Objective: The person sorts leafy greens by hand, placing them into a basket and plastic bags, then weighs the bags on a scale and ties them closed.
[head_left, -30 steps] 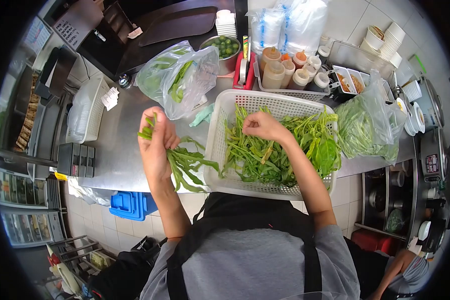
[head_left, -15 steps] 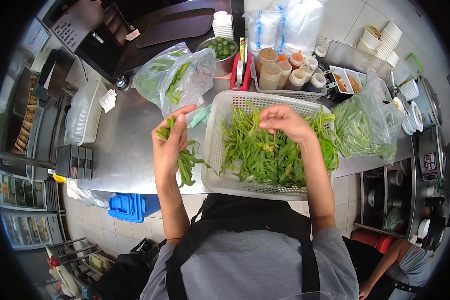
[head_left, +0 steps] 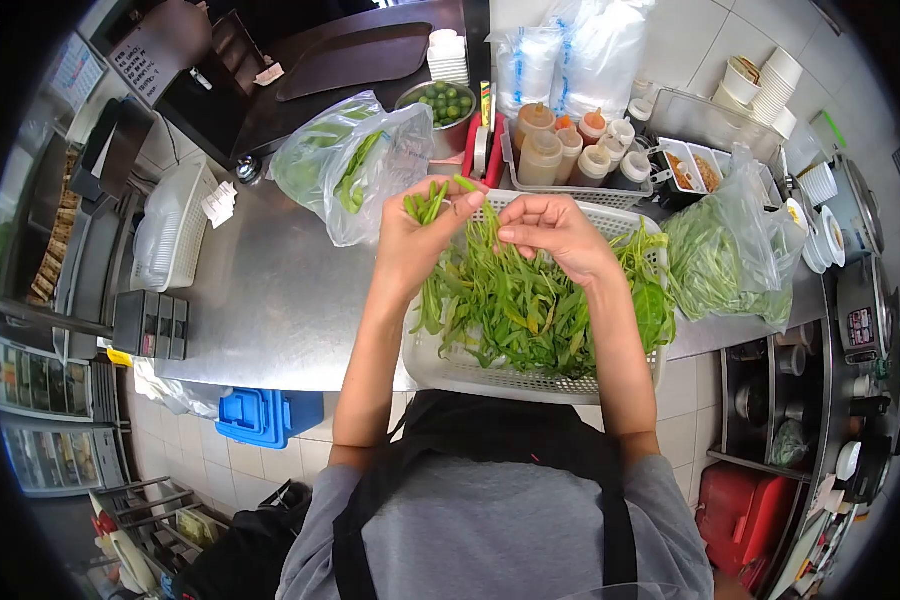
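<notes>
A pale perforated plastic basket (head_left: pixel 438 374) sits at the counter's front edge, heaped with long-stemmed leafy greens (head_left: pixel 530 315). Over its left back part, my left hand (head_left: pixel 410 245) is closed around a small bunch of green stems (head_left: pixel 425 203), whose cut ends stick up past the fingers. Leaves from that bunch hang below the hand, against the heap. Close beside it, my right hand (head_left: pixel 560 237) pinches upright stems of the greens (head_left: pixel 485 230) between thumb and fingertips. My two hands nearly meet, with the stem tips between them.
A clear bag of greens (head_left: pixel 320 165) lies behind my left hand, and another bag of greens (head_left: pixel 725 255) is at the right. Sauce bottles (head_left: pixel 541 158) in a tray and a bowl of small green citrus (head_left: pixel 445 103) stand behind the basket. The steel counter (head_left: pixel 260 300) extends left.
My left hand has moved right with its bunch, from beside the basket to over it. My right hand has shifted slightly, still pinching stems. A co-worker's arm at lower right has mostly left view.
</notes>
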A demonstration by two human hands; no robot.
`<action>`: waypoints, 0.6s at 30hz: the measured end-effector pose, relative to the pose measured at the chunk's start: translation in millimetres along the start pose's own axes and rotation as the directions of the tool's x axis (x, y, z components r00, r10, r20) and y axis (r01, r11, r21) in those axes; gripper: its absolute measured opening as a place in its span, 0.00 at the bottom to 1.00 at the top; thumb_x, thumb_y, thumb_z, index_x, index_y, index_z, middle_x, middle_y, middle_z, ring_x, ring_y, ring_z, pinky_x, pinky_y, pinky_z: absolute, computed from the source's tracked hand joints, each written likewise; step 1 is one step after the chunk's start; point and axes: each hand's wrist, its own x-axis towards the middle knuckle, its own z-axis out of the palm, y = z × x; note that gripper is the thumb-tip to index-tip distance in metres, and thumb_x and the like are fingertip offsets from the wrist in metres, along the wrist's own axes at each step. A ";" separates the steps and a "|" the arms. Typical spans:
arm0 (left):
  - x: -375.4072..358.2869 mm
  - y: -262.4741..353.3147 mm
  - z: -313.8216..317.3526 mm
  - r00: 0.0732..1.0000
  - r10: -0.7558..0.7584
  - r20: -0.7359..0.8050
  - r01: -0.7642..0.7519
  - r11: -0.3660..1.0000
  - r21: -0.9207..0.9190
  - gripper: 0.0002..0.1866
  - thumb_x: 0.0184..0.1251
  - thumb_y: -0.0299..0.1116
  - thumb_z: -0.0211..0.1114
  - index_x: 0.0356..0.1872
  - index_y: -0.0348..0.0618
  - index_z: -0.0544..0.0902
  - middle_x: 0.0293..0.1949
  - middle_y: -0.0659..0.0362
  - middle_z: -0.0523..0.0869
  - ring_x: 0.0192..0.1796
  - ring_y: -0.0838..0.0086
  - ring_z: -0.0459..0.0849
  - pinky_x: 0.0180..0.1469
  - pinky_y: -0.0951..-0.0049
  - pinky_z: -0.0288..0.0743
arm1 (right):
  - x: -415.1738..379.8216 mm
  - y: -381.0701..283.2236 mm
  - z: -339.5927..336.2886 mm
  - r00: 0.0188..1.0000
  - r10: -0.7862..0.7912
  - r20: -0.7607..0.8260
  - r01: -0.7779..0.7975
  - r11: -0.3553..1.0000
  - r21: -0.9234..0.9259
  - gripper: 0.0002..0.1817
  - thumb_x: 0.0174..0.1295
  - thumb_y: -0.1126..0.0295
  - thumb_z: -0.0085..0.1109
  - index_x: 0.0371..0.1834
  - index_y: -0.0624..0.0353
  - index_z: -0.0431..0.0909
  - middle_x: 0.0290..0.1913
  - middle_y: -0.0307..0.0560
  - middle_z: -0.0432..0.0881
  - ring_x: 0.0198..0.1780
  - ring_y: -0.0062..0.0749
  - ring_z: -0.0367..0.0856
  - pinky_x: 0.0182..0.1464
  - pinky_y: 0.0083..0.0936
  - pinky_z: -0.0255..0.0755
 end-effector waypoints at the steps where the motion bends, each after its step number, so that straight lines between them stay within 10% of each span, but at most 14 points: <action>1: 0.5 -1.9 -0.3 1.000 -0.023 -0.016 0.023 1.000 -0.012 0.09 0.61 0.34 0.64 0.35 0.39 0.82 0.25 0.69 0.78 0.24 0.92 0.66 0.20 0.87 0.54 | -0.2 -0.7 2.1 1.000 0.000 -0.007 0.000 1.000 -0.021 0.07 0.58 0.72 0.60 0.37 0.63 0.79 0.28 0.39 0.81 0.23 0.13 0.72 0.25 0.09 0.63; 9: -3.9 -4.3 -4.5 0.986 -0.157 0.055 0.159 0.987 -0.025 0.09 0.64 0.33 0.60 0.39 0.39 0.82 0.16 0.73 0.68 0.16 0.92 0.58 0.18 0.86 0.48 | -0.5 -1.7 14.2 0.998 0.035 -0.060 -0.043 0.989 -0.139 0.07 0.60 0.72 0.57 0.40 0.61 0.78 0.25 0.39 0.80 0.18 0.17 0.75 0.22 0.12 0.66; 12: -5.7 -10.0 -9.7 0.976 -0.201 0.080 0.205 0.977 -0.055 0.09 0.64 0.32 0.58 0.39 0.41 0.83 0.26 0.71 0.79 0.21 0.93 0.65 0.20 0.88 0.54 | 0.9 0.9 18.4 0.993 -0.001 -0.122 -0.030 0.969 -0.246 0.06 0.59 0.73 0.58 0.38 0.63 0.78 0.23 0.37 0.78 0.17 0.16 0.73 0.20 0.13 0.65; 18: -7.0 -18.9 -3.2 0.993 -0.112 0.041 0.110 0.993 0.039 0.11 0.67 0.33 0.56 0.43 0.41 0.82 0.14 0.76 0.62 0.17 0.92 0.55 0.19 0.86 0.47 | -1.3 -1.7 22.9 0.963 -0.246 -0.112 0.108 0.729 -0.676 0.05 0.58 0.74 0.59 0.33 0.65 0.79 0.23 0.34 0.73 0.20 0.13 0.68 0.22 0.14 0.63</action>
